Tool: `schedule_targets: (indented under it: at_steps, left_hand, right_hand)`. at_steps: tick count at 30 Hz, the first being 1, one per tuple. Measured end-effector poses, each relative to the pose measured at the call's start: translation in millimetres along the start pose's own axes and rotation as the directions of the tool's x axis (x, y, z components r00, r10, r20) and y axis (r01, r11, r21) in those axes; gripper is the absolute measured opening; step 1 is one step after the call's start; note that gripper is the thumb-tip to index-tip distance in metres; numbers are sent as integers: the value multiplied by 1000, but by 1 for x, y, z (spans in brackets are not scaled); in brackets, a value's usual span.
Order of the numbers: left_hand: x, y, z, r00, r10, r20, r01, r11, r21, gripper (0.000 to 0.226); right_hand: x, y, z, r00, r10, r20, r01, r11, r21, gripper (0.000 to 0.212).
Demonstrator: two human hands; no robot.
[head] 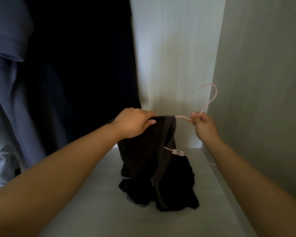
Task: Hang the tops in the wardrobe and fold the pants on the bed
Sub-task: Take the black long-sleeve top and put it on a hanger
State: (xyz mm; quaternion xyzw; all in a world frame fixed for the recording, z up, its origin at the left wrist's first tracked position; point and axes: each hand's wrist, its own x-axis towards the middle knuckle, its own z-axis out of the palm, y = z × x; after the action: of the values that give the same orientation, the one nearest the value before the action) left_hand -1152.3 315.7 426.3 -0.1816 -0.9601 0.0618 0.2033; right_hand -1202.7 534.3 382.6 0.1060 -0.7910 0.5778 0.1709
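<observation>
The pale wood-grain wardrobe (174, 48) is filling the view, its back panel and right side wall meeting in a corner, and its light shelf (101, 202) is running across the bottom. At the far left a blue-grey garment (5, 82) is hanging in folds, and just beside it a very dark garment (79, 65) is hanging down against the back panel's left edge. The black top (143, 159) is sitting in the middle of the wardrobe, its upper part being held up off the shelf while its lower part is bunching in a heap on the shelf; a grey band of its trim is running diagonally down its front. The left hand (135, 123) is gripping the top's upper edge, fingers curling over the fabric and the thumb pressing from below. The right hand (204, 127) is pinching the thin pink hanger (209, 104) at the base of its hook, which is pointing up and free of any rail. One hanger arm is passing into the top under the grey band, and a small white tab (178, 153) is showing on the lower bar
</observation>
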Motion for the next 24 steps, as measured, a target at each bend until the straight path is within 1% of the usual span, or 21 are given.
schedule_targets:
  at_steps: [2, 3, 5, 7, 9, 12, 13, 14, 15, 16, 17, 18, 19, 20, 21, 22, 24]
  left_hand:
    - [3, 4, 0, 1000, -19, -3, 19, 1000, -1, 35]
    - [5, 5, 0, 999, -40, -20, 40, 999, -34, 34]
    - [7, 8, 4, 995, -92, -47, 85, 988, -132, 30]
    - [8, 14, 9, 990, -136, -39, 124, 967, -224, 30]
    - [7, 20, 13, 984, -173, -34, 154, 935, -320, 30]
    - [6, 20, 17, 969, -232, -85, 179, 895, -408, 27]
    - [4, 18, 20, 960, -261, -102, 194, 881, -431, 25]
    - [2, 16, 23, 945, -304, -120, 219, 860, -461, 24]
    - [0, 14, 26, 922, -362, -136, 252, 830, -498, 24]
    - [-1, 11, 29, 888, -437, -143, 299, 784, -543, 25]
    - [-2, 9, 32, 843, -520, -136, 349, 721, -598, 26]
    - [-2, 7, 36, 794, -597, -115, 392, 646, -655, 27]
    - [-2, 6, 40, 750, -655, -92, 416, 575, -704, 28]
    - [-1, 6, 45, 716, -693, -78, 424, 521, -740, 27]
    - [-1, 7, 49, 694, -716, -75, 417, 485, -768, 26]
    - [-2, 9, 51, 680, -729, -79, 399, 458, -794, 25]
    - [-4, 13, 53, 672, -735, -91, 343, 418, -841, 24]
  right_hand:
    - [1, -6, 5, 999, -43, 33, 43, 999, -17, 29]
    - [1, -11, 8, 996, -65, 56, 67, 997, -32, 28]
    - [1, -19, 16, 991, -90, 104, 99, 991, -87, 28]
    - [1, -25, 21, 985, -99, 145, 119, 983, -139, 28]
    - [0, -29, 25, 973, -117, 199, 145, 981, -131, 26]
    - [-1, -34, 33, 934, -125, 336, 184, 971, -151, 23]
    - [-1, -33, 35, 927, -143, 346, 215, 960, -181, 24]
    - [-2, -30, 37, 934, -197, 298, 269, 936, -225, 26]
    - [-5, -25, 39, 940, -281, 192, 328, 900, -286, 30]
    - [-11, -20, 42, 931, -362, 50, 356, 868, -345, 31]
    - [-18, -14, 46, 906, -417, -73, 360, 849, -386, 29]
    - [-26, -7, 51, 890, -436, -133, 353, 844, -405, 24]
    - [-36, 1, 58, 897, -424, -123, 344, 847, -405, 18]
    - [-46, 8, 67, 923, -379, -71, 323, 860, -395, 16]
    - [-56, 16, 77, 951, -310, -8, 282, 874, -395, 19]
    - [-64, 23, 86, 971, -233, 43, 229, 877, -421, 23]
    - [-72, 36, 99, 990, -107, 91, 138, 860, -491, 26]
